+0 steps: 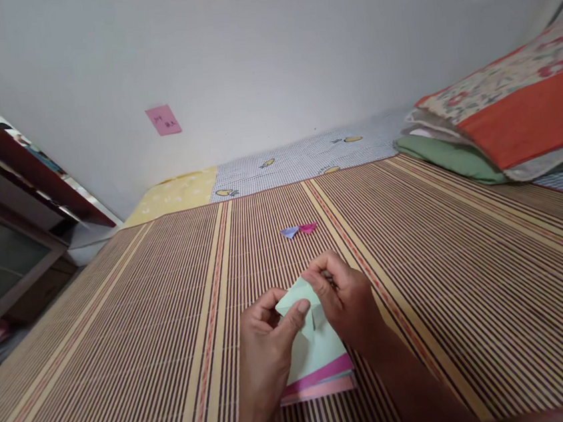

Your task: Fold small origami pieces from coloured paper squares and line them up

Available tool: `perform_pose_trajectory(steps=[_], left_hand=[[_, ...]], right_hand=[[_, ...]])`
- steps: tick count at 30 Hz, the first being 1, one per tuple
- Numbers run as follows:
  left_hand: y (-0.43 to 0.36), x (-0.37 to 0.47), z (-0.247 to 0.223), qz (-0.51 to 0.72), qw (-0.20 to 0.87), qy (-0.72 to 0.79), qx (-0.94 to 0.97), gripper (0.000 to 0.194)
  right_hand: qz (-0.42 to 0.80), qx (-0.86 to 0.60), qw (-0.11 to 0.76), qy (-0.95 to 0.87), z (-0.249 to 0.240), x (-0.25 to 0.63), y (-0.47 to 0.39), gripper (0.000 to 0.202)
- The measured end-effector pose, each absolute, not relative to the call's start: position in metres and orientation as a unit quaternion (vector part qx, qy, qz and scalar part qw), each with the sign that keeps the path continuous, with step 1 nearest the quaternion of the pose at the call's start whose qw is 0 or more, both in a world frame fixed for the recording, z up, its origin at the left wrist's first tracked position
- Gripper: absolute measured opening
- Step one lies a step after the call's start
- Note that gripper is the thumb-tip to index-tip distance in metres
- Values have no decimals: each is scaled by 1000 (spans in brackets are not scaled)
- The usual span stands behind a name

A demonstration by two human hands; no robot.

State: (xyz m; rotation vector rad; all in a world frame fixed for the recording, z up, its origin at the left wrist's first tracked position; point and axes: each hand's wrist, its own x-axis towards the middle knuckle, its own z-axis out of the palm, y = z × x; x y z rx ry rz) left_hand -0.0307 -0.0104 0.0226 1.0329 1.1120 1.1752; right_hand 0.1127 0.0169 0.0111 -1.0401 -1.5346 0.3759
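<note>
Between my two hands is a pale green piece of folded paper. My left hand grips its left side, thumb pressed on top and fingers behind. At its upper right corner, my right hand pinches the paper between thumb and fingertips. Directly below lies a stack of coloured paper sheets, pale green on top with magenta and pink edges showing. Farther off on the mat sit a small blue folded paper piece and a magenta one, touching side by side.
A striped bamboo mat covers the surface. Folded bedding is piled at the right, against the wall. Patterned cloth runs along the mat's far edge. A pink note is stuck on the wall. At the left stands a glass-panelled cabinet.
</note>
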Motion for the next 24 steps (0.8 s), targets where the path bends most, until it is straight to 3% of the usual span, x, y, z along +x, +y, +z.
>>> perform_pose_trajectory(steps=[16,19,21,24], left_hand=[[-4,-53,12,457,603,425,497,30],[0,-61,15,489,564,438,501,26],[0,-60,18,510,540,441,505,21],[-1,-52,22,451,568,437,531,30]], right_hand=[[174,-449,566,-670,13,131,23,19],[170,-454,573,-660,14,135,23,19],[201,-449,544,-680,15,133,22,19],[263,-407,485,-728,16,125,19,18]])
